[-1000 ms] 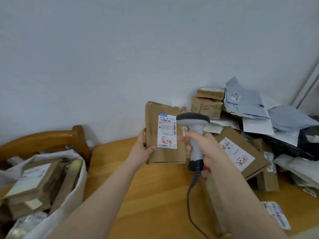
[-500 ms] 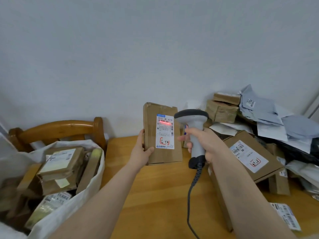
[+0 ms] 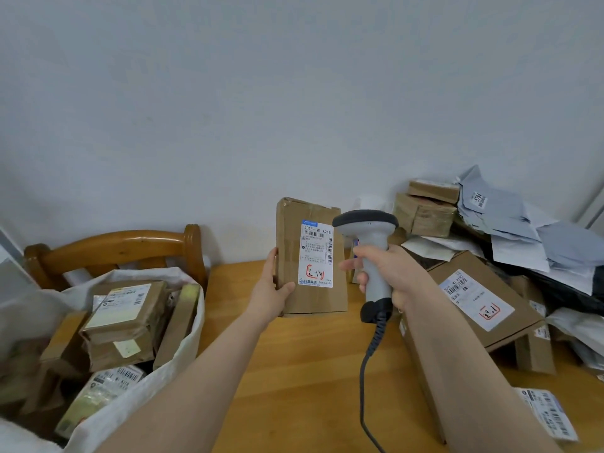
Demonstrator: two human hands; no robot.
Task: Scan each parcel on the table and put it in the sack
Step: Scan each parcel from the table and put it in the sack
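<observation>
At frame centre the left hand (image 3: 273,294) grips an upright brown cardboard parcel (image 3: 310,256); the right hand (image 3: 389,273) clasps the grey handheld scanner (image 3: 369,253). A loosened grip may drop it short of the white sack (image 3: 183,341), lower left.

Room setting. A plain, pale grey-white wall (image 3: 294,93) fills the upper half, evenly and softly lit. Below it, 1 honey-coloured wooden table (image 3: 294,371) abuts the wall. 1 wooden chair (image 3: 114,246) with a curved, varnished back rail stands at the table's left end. A pale slanted frame (image 3: 593,207) shows at the far right edge.
</observation>
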